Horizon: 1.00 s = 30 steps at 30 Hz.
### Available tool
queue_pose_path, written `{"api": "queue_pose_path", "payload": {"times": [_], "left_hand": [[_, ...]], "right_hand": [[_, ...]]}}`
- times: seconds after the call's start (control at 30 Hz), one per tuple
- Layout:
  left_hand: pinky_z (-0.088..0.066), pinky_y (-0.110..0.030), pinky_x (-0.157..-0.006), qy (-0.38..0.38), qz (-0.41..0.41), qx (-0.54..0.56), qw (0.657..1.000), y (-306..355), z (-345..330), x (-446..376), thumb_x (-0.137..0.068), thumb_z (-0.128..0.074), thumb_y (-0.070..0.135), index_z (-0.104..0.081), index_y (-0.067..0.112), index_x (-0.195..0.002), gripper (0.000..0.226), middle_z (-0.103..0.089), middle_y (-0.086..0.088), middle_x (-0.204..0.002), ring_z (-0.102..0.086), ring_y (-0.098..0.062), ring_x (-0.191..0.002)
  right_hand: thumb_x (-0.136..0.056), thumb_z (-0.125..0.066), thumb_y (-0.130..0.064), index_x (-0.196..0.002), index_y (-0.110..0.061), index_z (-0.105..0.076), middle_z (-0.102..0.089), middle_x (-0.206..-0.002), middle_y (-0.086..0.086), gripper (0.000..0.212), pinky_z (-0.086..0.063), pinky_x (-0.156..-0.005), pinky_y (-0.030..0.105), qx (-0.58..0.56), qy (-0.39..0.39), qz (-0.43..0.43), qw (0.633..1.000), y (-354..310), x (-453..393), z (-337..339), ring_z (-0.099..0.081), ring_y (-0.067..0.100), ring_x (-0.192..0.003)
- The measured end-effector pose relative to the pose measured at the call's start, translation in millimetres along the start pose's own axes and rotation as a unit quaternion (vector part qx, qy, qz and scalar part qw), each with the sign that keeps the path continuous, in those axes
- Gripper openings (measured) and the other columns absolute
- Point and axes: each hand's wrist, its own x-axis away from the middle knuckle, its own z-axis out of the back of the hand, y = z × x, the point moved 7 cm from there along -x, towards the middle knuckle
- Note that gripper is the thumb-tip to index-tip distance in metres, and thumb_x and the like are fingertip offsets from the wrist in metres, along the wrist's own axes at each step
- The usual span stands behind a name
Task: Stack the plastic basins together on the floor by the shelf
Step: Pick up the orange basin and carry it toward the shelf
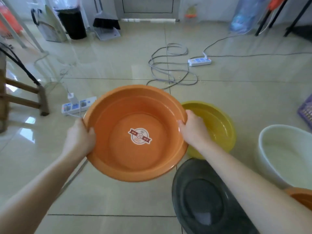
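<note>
A large orange basin (pixel 118 157) with a round sticker on its bottom is held above the tiled floor. My left hand (pixel 79 137) grips its left rim and my right hand (pixel 194 127) grips its right rim. To its right a yellow basin (pixel 217 125) rests on the floor, partly behind my right hand. A dark grey basin (pixel 199 200) lies below my right forearm. At the right edge sits a white basin (pixel 283 152), and a second orange basin (pixel 302 196) peeks in at the lower right.
Two power strips (pixel 199 61) (pixel 77 105) and a coiled grey cable (pixel 170 68) lie on the floor ahead. A wooden stool (pixel 22 97) stands at the left. A black bin (pixel 72 22), a dustpan with a brush (pixel 106 26) and a purple basket (pixel 306 110) line the edges.
</note>
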Motion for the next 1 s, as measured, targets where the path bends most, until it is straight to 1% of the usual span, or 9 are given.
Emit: {"api": "queue_pose_path", "payload": {"times": [0.13,0.23,0.3,0.33,0.43,0.6,0.73,0.9,1.0], "left_hand": [[-0.042,-0.041,-0.084,-0.017,-0.071,0.045,0.996,112,-31,-15,-0.09,-0.043,0.011,-0.05,-0.004,-0.118,0.032,-0.058,-0.03,-0.117,-0.054,-0.043,-0.108],[-0.038,-0.036,-0.077,-0.051,-0.088,0.068,0.992,168,-78,-8,-0.092,-0.041,0.011,-0.048,-0.004,-0.122,0.034,-0.057,-0.026,-0.121,-0.054,-0.04,-0.111],[-0.043,-0.038,-0.082,-0.078,-0.089,0.086,0.989,187,-115,-2,-0.091,-0.04,0.01,-0.044,-0.003,-0.127,0.038,-0.056,-0.025,-0.124,-0.054,-0.04,-0.113],[-0.044,-0.039,-0.083,-0.093,-0.085,0.093,0.988,191,-134,2,-0.091,-0.04,0.009,-0.042,-0.002,-0.129,0.04,-0.056,-0.025,-0.125,-0.055,-0.04,-0.114],[-0.041,-0.036,-0.076,-0.13,-0.074,0.078,0.986,186,-189,11,-0.089,-0.041,0.005,-0.038,0.0,-0.132,0.043,-0.055,-0.023,-0.126,-0.055,-0.038,-0.113],[-0.042,-0.045,-0.096,-0.14,-0.065,0.008,0.988,162,-243,10,-0.09,-0.042,0.005,-0.034,0.002,-0.138,0.049,-0.038,-0.022,-0.139,-0.05,-0.041,-0.117],[-0.045,-0.045,-0.091,-0.176,-0.045,-0.051,0.982,142,-267,7,-0.089,-0.041,0.002,-0.033,0.003,-0.137,0.048,-0.047,-0.024,-0.133,-0.052,-0.042,-0.115],[-0.045,-0.044,-0.08,-0.202,-0.025,-0.067,0.977,122,-284,19,-0.09,-0.036,0.003,-0.023,0.007,-0.142,0.053,-0.055,-0.025,-0.122,-0.056,-0.043,-0.108],[-0.045,-0.045,-0.088,-0.213,-0.026,-0.085,0.973,122,-280,25,-0.09,-0.039,0.006,-0.021,0.007,-0.143,0.057,-0.05,-0.025,-0.13,-0.052,-0.042,-0.116]], "right_hand": [[-0.09,-0.054,-0.022,-0.113,-0.002,-0.06,-0.066,-0.11,0.023,0.031,-0.047,-0.085,0.04,0.037,0.095,-0.036,0.994,39,-52,99,-0.06,0.04,-0.104],[-0.088,-0.055,-0.025,-0.108,-0.005,-0.062,-0.067,-0.107,0.023,0.029,-0.048,-0.083,0.041,0.075,0.12,-0.061,0.988,86,-72,141,-0.061,0.041,-0.101],[-0.088,-0.053,-0.024,-0.108,-0.006,-0.063,-0.067,-0.108,0.022,0.029,-0.048,-0.084,0.041,0.098,0.118,-0.078,0.985,119,-77,150,-0.06,0.041,-0.102],[-0.088,-0.052,-0.022,-0.109,-0.006,-0.063,-0.067,-0.108,0.022,0.028,-0.048,-0.085,0.041,0.104,0.112,-0.086,0.984,136,-78,149,-0.06,0.041,-0.102],[-0.089,-0.05,-0.021,-0.107,-0.005,-0.063,-0.067,-0.108,0.021,0.026,-0.048,-0.084,0.039,0.114,0.08,-0.125,0.982,184,-78,127,-0.06,0.04,-0.102],[-0.093,-0.047,-0.022,-0.116,-0.004,-0.058,-0.06,-0.12,0.02,0.031,-0.046,-0.09,0.038,0.129,0.04,-0.157,0.978,227,-76,81,-0.057,0.038,-0.11],[-0.096,-0.044,-0.018,-0.124,-0.004,-0.054,-0.05,-0.13,0.018,0.033,-0.044,-0.094,0.038,0.156,0.014,-0.175,0.972,241,-74,52,-0.055,0.038,-0.115],[-0.097,-0.038,-0.013,-0.121,-0.003,-0.051,-0.058,-0.123,0.019,0.029,-0.045,-0.087,0.037,0.179,-0.003,-0.183,0.967,252,-67,32,-0.057,0.038,-0.113],[-0.097,-0.038,-0.014,-0.121,-0.003,-0.05,-0.059,-0.123,0.019,0.029,-0.045,-0.087,0.038,0.179,-0.015,-0.182,0.967,252,-62,31,-0.056,0.038,-0.113]]}}
